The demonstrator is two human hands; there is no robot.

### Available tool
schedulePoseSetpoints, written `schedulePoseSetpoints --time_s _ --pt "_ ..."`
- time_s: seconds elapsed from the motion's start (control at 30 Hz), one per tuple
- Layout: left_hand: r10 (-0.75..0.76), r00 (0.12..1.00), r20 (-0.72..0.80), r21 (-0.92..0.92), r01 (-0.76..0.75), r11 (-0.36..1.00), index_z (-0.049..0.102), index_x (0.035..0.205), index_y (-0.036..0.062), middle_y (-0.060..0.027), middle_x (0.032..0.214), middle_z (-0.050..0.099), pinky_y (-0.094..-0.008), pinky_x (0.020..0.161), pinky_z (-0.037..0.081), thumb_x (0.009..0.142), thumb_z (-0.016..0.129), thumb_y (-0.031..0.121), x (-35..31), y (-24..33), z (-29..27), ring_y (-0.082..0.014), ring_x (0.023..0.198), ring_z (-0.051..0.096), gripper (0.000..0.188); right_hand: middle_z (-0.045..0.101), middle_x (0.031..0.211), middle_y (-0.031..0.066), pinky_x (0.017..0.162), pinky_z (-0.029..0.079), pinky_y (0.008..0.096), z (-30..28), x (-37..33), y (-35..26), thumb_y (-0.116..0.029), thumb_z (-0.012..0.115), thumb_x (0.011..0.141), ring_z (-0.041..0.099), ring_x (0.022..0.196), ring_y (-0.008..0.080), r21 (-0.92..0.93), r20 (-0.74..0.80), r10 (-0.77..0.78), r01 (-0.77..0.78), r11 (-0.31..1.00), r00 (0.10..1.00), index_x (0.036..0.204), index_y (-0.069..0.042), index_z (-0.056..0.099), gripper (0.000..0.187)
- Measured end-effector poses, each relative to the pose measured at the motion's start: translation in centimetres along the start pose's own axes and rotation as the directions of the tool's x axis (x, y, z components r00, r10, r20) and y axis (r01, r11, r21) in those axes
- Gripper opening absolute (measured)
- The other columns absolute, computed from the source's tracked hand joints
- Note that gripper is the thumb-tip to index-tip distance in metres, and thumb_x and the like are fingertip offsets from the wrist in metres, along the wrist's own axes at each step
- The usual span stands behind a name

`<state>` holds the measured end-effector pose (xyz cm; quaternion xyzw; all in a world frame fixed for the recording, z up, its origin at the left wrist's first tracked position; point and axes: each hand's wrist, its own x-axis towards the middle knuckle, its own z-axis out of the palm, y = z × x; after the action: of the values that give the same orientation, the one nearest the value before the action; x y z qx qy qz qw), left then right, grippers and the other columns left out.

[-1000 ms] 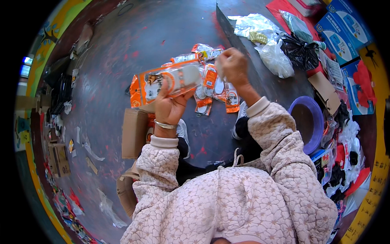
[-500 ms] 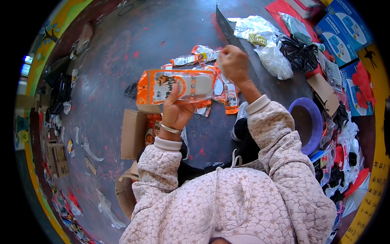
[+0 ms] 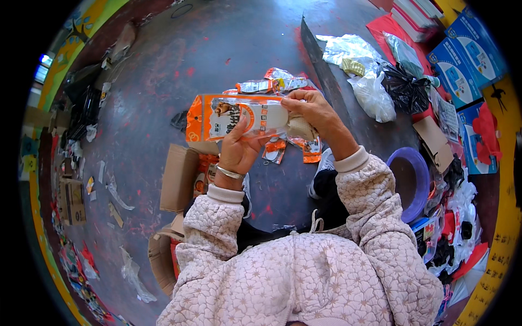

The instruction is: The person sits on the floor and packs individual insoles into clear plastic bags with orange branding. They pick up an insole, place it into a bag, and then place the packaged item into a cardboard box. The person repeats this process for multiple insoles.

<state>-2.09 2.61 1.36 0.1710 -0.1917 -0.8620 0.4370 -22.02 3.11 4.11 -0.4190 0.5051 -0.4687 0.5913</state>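
Note:
My left hand (image 3: 239, 152) grips a clear plastic packet (image 3: 217, 117) with an orange border from below, thumb across its front. Through the film a pale, rounded flat shape like an insole shows. At the packet's right end, my right hand (image 3: 312, 111) pinches the edge, fingers closed. A beige, soft-looking piece (image 3: 300, 129) sits beneath those fingers against the packet's end; whether it is inside or outside the film I cannot tell. Behind and below lie several similar orange packets (image 3: 311, 149) on the floor, partly hidden by my hands.
An open cardboard box (image 3: 178, 178) with orange packets stands left of my legs. To the right are a purple basin (image 3: 420, 185), white plastic bags (image 3: 372, 98), a black bag (image 3: 405, 89) and blue boxes (image 3: 457, 70). A dark upright strip (image 3: 321, 60) crosses the floor ahead.
My right hand has come down and left from above the floor packets to the right end of the held packet. The left hand still holds it, almost unmoved.

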Motion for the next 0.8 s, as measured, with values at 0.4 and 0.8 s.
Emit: schedulePoseSetpoints --time_s 0.4,0.8 --pt "0.002 0.995 0.099 -0.25 0.023 0.968 0.046 0.12 0.0012 -0.0131 0.117 0.054 -0.0415 0.097 0.043 0.086 0.058 0.012 0.3 -2.2 -0.7 -0.0268 0.113 0.05 0.037 0.061 0.071 0.0035 0.054 0.048 0.021 1.9 -0.4 0.1 -0.012 0.065 0.079 0.057 0.062 0.008 0.076 -0.14 -0.231 0.243 0.967 0.963 0.081 0.001 0.064 0.013" --pt "0.044 0.987 -0.152 0.412 0.022 0.911 0.06 0.098 -0.0006 -0.0098 0.094 0.064 -0.0271 0.072 0.055 0.081 0.061 0.001 0.4 -1.3 -0.3 -0.0173 0.084 0.064 0.018 0.062 0.073 0.0084 0.051 0.05 0.0271 1.6 0.8 1.2 -0.012 0.063 0.081 0.06 0.059 0.0135 0.458 -0.187 0.211 -0.105 0.883 0.959 0.079 -0.002 0.06 0.011"
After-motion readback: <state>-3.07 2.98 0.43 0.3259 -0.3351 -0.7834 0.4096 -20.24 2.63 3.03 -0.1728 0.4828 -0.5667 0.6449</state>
